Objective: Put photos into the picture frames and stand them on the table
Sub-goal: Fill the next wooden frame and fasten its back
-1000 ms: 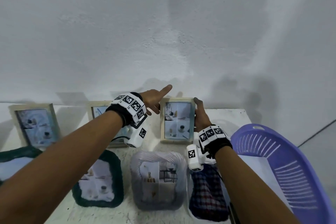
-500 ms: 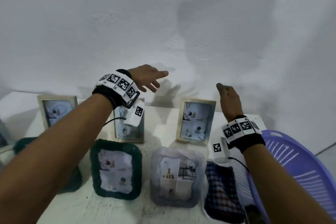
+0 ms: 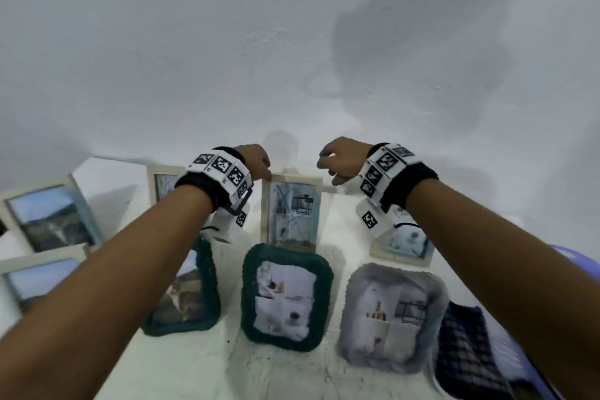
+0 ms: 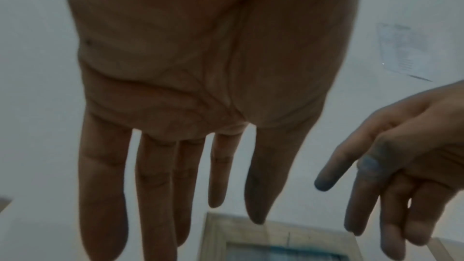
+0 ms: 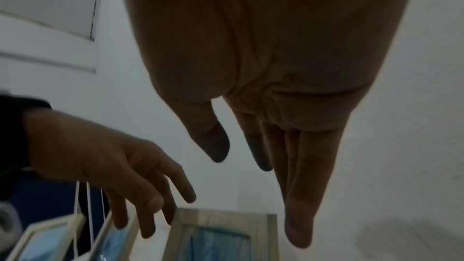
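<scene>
Both the left hand (image 3: 256,161) and right hand (image 3: 341,159) hang loose-fingered, holding nothing, above the upright wooden frame (image 3: 291,213); green frame (image 3: 287,295), grey frame (image 3: 391,318) stand in front.

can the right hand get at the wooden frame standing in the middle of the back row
Probably yes. The right hand hangs open just above and right of the wooden frame, with only air between them; the left hand is at its top left corner, leaving the right side free.
</scene>
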`<state>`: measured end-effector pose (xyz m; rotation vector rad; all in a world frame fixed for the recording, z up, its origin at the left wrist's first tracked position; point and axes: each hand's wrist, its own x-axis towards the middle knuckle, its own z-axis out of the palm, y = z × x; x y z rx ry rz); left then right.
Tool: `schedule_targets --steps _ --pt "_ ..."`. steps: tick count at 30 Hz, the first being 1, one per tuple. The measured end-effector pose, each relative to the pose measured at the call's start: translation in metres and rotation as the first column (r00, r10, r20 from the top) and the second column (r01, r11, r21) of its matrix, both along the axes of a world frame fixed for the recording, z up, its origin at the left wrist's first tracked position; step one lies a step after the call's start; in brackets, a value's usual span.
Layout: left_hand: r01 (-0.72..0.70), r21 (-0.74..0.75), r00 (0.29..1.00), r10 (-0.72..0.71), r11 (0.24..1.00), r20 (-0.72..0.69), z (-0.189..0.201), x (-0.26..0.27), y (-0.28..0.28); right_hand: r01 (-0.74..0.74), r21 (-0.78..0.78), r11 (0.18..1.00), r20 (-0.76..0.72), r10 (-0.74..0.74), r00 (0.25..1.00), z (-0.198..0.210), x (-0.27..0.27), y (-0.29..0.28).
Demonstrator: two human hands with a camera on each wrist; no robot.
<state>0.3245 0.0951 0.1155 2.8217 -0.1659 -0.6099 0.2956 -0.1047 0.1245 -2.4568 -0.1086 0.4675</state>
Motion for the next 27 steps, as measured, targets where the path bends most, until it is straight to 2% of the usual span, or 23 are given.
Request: schedule_targets --steps 2,4,9,14,16,18,21,24,27 --pt "0.025 -0.03 0.999 -0.026 0.999 -0.033 -0.008 0.002 0.002 -0.02 -0.135 0.991 -0.015 0.018 1.0 -0.007 0.004 0.011" --pt "0.026 -0.06 0.999 -0.027 0.998 -0.022 -0.014 0.004 0.004 -0.017 -0.181 0.983 -0.022 0.013 1.0 -0.014 0.009 0.019" --pt "0.049 -0.018 0.998 -0.049 0.999 0.029 -0.026 0.009 0.011 0.096 -0.182 0.979 0.051 -0.088 0.995 -0.027 0.014 0.028" --pt "0.135 -0.008 0.989 -0.135 0.991 0.057 -0.025 0.003 0.011 0.04 -0.163 0.986 0.099 -0.024 0.995 -0.017 -0.002 0.023" --pt "0.141 -0.095 0.988 -0.133 0.985 0.084 -0.014 -0.001 0.014 0.074 -0.101 0.992 0.184 -0.054 0.981 -0.009 -0.007 0.017" --pt "0.132 -0.247 0.986 -0.1 0.96 0.136 0.003 -0.004 0.019 0.145 0.018 0.989 0.255 -0.145 0.956 0.0 -0.014 0.009" --pt "0.134 -0.497 0.986 -0.065 0.857 0.154 0.036 -0.02 0.027 0.228 0.221 0.948 0.398 -0.301 0.867 0.016 -0.031 -0.003" --pt "0.233 -0.586 0.958 -0.079 0.776 0.276 0.069 -0.048 0.036 0.198 0.541 0.817 0.419 -0.466 0.779 0.032 -0.061 -0.005" --pt "0.338 -0.627 0.916 -0.092 0.702 0.391 0.092 -0.082 0.043 0.116 0.748 0.654 0.315 -0.503 0.805 0.039 -0.103 0.002"
